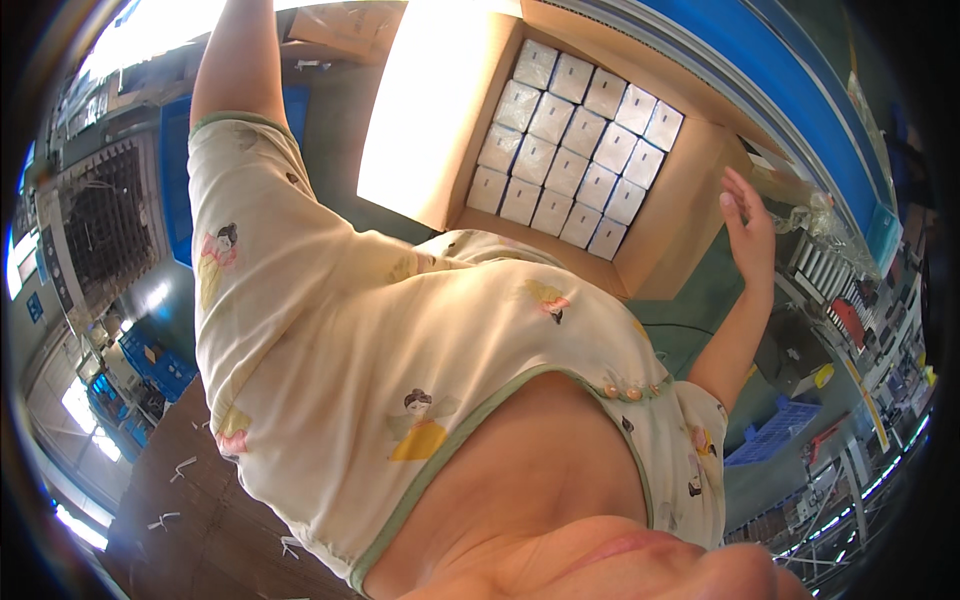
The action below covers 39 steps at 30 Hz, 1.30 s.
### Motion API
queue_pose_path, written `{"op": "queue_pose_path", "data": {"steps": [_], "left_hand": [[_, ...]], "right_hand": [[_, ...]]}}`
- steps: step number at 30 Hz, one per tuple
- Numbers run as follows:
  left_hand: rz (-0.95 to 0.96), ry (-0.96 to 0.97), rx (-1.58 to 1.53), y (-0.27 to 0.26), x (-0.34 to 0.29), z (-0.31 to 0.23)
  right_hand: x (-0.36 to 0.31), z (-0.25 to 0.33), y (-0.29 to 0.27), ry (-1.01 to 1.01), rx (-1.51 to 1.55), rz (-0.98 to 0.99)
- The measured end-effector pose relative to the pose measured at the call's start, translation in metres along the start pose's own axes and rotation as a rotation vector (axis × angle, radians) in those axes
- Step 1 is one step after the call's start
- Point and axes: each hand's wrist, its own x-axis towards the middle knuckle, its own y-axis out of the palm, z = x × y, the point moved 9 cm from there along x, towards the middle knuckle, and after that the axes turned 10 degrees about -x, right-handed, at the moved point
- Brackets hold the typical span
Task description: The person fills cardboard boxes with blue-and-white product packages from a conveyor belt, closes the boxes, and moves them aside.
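Basically, the right hand [752, 225] sits outside the right edge of the carton [575, 252], and the packs [551, 165] lie off to its left, past the right flap [690, 215]. That flap slopes outward between them, so hand and packs are well apart. The fingertips overlap the flap's outer edge, near its far corner; whether they touch it I cannot tell. The hand is upraised, its fingers loosely bent and pointing away from the body, with a loose, unclosed grip and nothing visible in it.

The left arm [238, 65] stretches out past the left flap [432, 105], which glare bleaches almost white. Its hand is beyond the top of the view, so I cannot tell how far open it is or what it may have hold of. Of the two, only the right can be placed against the carton, level with the middle of its right side or a little farther.

The packs fill the carton in a grid, four rows of five, white on top with blue showing down their sides. The fives slant from the far left corner toward the far right one; the block is nearly square, with only a slight long axis that way. A dark gap runs along the right edge, between the packs and the wall. The shirt [400, 320] comes close below the near edge.
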Motion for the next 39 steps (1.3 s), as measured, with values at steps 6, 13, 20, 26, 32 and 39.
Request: {"op": "queue_pose_path", "data": {"steps": [6,13,20,26,32,39], "left_hand": [[0.04,-0.072,-0.452,-0.013,-0.022,-0.052],[0.721,0.212,-0.991,0.042,-0.104,-0.201],[0.806,0.272,-1.463,0.034,-0.154,-0.269],[0.441,0.367,-1.543,-0.089,-0.176,-0.247],[0.563,0.188,-1.025,-0.094,-0.345,-0.161],[1.474,0.217,0.015,0.099,-0.499,-0.118]], "right_hand": [[0.005,0.07,-0.046,-0.243,0.03,-0.17],[0.157,0.073,-0.06,-0.1,-0.124,-0.282],[0.201,0.005,-0.069,-0.104,0.362,-0.356],[0.058,0.112,-0.128,-0.544,0.371,-0.631],[-0.091,0.065,-0.01,-0.157,0.469,-0.379],[-0.059,-0.08,0.181,0.231,-0.263,0.509]]}}
